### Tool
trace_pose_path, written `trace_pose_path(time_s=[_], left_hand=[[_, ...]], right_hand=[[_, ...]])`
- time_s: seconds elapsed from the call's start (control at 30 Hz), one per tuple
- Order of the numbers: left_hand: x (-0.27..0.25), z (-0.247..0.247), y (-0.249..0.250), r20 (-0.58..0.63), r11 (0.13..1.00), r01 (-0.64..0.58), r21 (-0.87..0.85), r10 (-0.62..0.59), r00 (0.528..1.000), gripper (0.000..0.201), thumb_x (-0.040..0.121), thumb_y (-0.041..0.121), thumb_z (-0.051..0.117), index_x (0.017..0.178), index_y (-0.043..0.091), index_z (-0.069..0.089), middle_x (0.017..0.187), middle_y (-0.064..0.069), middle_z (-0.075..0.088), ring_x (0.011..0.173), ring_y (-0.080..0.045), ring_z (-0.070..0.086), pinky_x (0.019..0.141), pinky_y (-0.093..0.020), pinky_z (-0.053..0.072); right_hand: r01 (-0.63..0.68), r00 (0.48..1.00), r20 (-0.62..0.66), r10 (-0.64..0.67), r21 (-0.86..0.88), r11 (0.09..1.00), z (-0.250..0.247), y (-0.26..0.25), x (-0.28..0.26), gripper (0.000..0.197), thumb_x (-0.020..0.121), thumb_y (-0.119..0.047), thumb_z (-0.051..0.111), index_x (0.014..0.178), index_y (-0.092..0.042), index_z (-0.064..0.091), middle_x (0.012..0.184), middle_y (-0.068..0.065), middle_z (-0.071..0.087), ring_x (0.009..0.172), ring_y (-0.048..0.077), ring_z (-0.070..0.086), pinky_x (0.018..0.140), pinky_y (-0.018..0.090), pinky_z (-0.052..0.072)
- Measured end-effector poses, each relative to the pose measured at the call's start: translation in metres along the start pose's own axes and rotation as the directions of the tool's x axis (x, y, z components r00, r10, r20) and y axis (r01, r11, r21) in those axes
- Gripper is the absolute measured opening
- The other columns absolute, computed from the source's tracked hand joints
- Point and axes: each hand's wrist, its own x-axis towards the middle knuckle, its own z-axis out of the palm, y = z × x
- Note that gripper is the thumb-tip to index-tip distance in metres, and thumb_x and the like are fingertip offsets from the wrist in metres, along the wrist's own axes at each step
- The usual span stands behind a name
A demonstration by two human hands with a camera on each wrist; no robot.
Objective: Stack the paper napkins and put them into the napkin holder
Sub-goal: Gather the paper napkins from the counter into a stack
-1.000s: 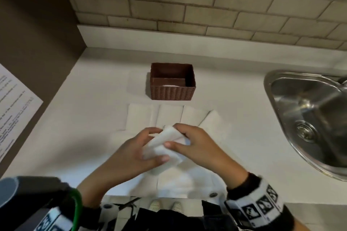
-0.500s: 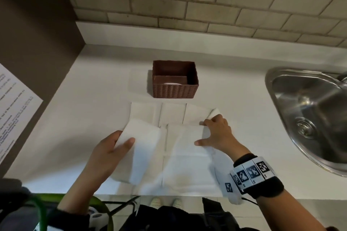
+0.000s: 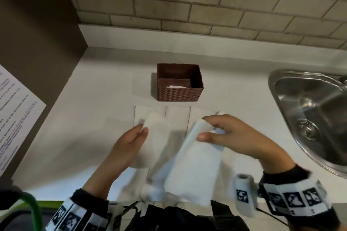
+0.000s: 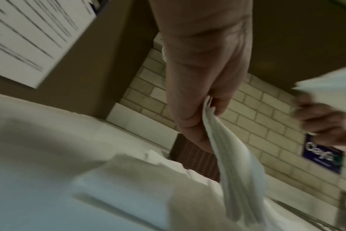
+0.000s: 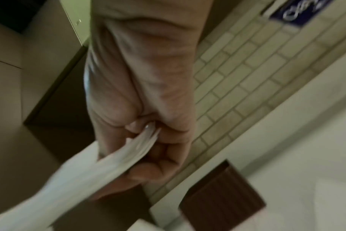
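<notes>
Sink [image 3: 308, 118] — cut off at the head view's right edge. Printed sheet [image 3: 16, 118] at far left cropped, text too blurred to read. Napkin holder [image 3: 179, 82] contents mostly hidden by its front wall (a pale sliver shows). Wrist views — motion-smeared.

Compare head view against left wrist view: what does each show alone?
Head only: sink, holder's open top, napkins lying on the counter, both wristbands.
Left wrist only: blue sign on the brick wall, and the left hand pinching layered napkin edges.
Both: holder, brick wall, printed sheet, right hand gripping its napkin.
</notes>
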Motion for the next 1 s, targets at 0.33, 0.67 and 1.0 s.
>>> trace_pose_path(time_s=[0.33, 0.67, 1.0], left_hand=[[0.002, 0.015, 0.001, 0.141, 0.997, 0.064, -0.048, -0.057, 0.988, 0.029, 0.097, 0.043, 0.044, 0.095, 0.033, 0.071, 0.09, 0.012, 0.074, 0.091, -0.005, 0.066, 0.081, -0.025, 0.049], [0.005, 0.012, -0.019, 0.162, 0.996, -0.036, 0.076, 0.023, 0.987, 0.011, 0.094, 0.035, 0.055, 0.1, 0.037, 0.063, 0.093, 0.007, 0.074, 0.087, -0.005, 0.068, 0.077, -0.026, 0.052], [0.002, 0.001, -0.03, 0.04, 1.0, 0.027, -0.016, -0.026, 0.999, 0.017, 0.096, 0.034, 0.05, 0.107, 0.034, 0.064, 0.101, 0.008, 0.074, 0.094, -0.014, 0.069, 0.083, -0.037, 0.053]], right_hand=[[-0.078, 0.971, -0.233, 0.048, -0.12, 0.99, 0.067, 0.021, 0.051, 0.037, 0.092, -0.029, 0.061, 0.061, -0.038, 0.042, 0.057, -0.028, 0.055, 0.062, -0.015, 0.05, 0.063, 0.007, 0.037], [-0.212, 0.927, -0.327, 0.181, -0.062, 0.975, 0.064, 0.036, 0.042, 0.023, 0.091, -0.039, 0.058, 0.107, -0.023, 0.061, 0.094, -0.005, 0.066, 0.078, 0.007, 0.06, 0.072, 0.022, 0.046], [-0.709, 0.696, -0.524, 0.492, -0.391, 0.587, -0.028, 0.139, 0.049, 0.094, 0.065, -0.064, 0.073, 0.139, -0.02, 0.036, 0.139, 0.013, 0.034, 0.128, 0.034, 0.035, 0.103, 0.046, 0.034]])
